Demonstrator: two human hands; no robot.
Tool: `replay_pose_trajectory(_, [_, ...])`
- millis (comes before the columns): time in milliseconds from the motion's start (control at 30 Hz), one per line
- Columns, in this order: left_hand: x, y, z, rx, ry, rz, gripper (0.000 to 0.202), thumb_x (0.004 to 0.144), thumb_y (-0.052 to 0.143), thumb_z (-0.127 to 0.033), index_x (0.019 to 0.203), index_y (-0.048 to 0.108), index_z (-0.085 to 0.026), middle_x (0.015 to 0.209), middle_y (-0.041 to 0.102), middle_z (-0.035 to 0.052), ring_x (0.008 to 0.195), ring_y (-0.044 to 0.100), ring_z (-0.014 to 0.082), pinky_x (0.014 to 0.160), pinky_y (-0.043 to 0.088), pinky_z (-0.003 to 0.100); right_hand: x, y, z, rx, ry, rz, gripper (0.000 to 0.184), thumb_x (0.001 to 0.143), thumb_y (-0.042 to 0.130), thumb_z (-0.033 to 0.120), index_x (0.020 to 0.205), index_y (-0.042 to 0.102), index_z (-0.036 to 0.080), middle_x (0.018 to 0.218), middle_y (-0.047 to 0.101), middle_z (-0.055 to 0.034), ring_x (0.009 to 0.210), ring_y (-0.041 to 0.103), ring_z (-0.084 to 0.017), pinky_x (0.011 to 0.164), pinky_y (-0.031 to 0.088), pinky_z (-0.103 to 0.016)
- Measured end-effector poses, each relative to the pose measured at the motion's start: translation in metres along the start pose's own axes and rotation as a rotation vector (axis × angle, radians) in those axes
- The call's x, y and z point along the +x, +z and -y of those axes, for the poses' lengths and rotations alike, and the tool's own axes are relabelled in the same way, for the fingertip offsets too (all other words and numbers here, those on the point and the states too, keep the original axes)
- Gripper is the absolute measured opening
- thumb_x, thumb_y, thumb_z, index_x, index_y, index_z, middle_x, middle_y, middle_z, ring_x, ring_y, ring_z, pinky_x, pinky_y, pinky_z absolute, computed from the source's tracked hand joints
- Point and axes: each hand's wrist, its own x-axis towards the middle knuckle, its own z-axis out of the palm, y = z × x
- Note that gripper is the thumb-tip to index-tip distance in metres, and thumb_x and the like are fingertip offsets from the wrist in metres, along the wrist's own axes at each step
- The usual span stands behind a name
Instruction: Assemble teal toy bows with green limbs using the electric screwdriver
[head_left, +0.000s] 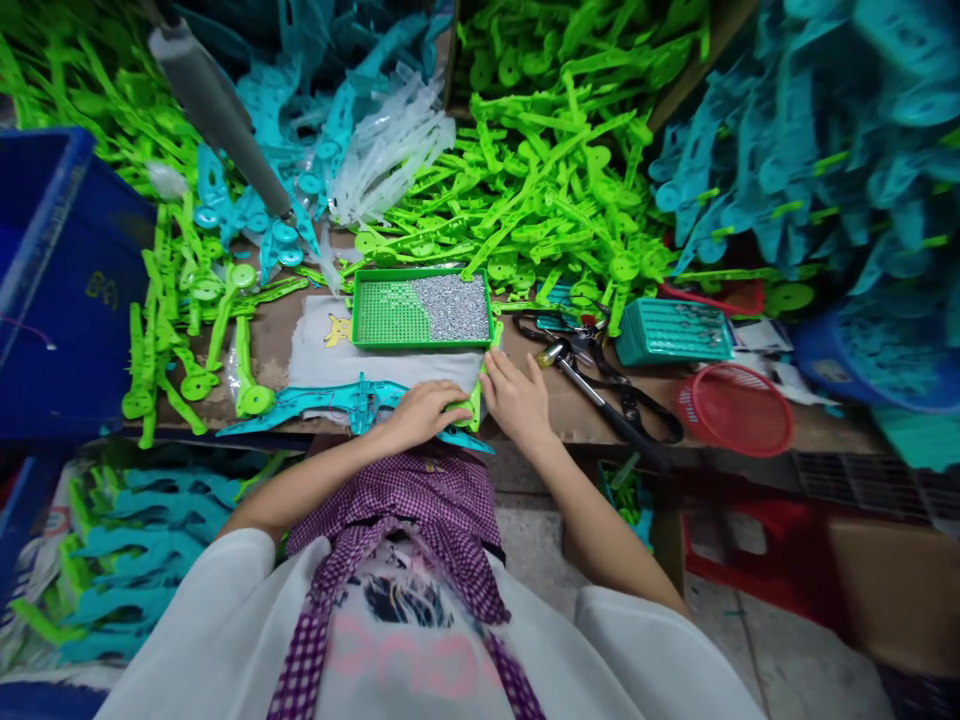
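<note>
A long turquoise plastic piece lies along the table's front edge, partly on a white cloth. My left hand rests over its right end, fingers curled against a lime-green plastic arm. That arm stands crosswise to the turquoise piece, its top end beside the green tray. From the other side, my right hand has its fingertips on the same green arm; the thumb is hidden. Just behind the hands sits the green tray, with many small silvery metal pieces heaped at its right.
Lime-green plastic arms pile up behind the tray, with clear plastic pieces beside them. To the right lie a hammer, a teal basket and a red basket. A blue crate stands left, near a grey post.
</note>
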Motion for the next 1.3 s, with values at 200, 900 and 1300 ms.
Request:
replay_pose_trajectory(200, [0.019,0.001,0.002,-0.047,-0.133,0.012,0.019,0.084,0.065,-0.032,0.098,0.073,-0.021,0.101,0.072,0.0039,0.095,0.064,0.021,0.084,0.046,0.03,0.012,-0.001,-0.021,0.135,0.008,-0.022,0.038,0.095,0.04,0.034,0.117,0.067,0.017,0.124,0.067,-0.0107,0.114,0.063,-0.022,0.1,0.043,-0.041])
replay_pose_trajectory(900, [0.022,-0.006,0.003,-0.015,-0.215,0.058,0.02,0.082,0.064,-0.038,0.095,0.073,-0.026,0.102,0.071,0.0006,0.094,0.064,0.0219,0.077,0.046,0.028,0.053,0.007,-0.037,0.08,0.129,0.041,0.04,0.094,0.038,0.026,0.128,0.059,0.022,0.137,0.058,-0.0072,0.135,0.046,-0.023,0.111,0.029,-0.05])
replay_pose_trajectory(1300, [0.022,-0.005,0.007,-0.033,-0.184,0.062,0.022,0.085,0.06,-0.038,0.096,0.071,-0.023,0.1,0.07,0.002,0.097,0.063,0.0208,0.082,0.046,0.028,0.053,0.007,-0.023,0.09,0.187,-0.007,0.04,0.095,0.035,0.026,0.127,0.059,0.027,0.136,0.058,-0.0057,0.131,0.051,-0.022,0.116,0.015,-0.056])
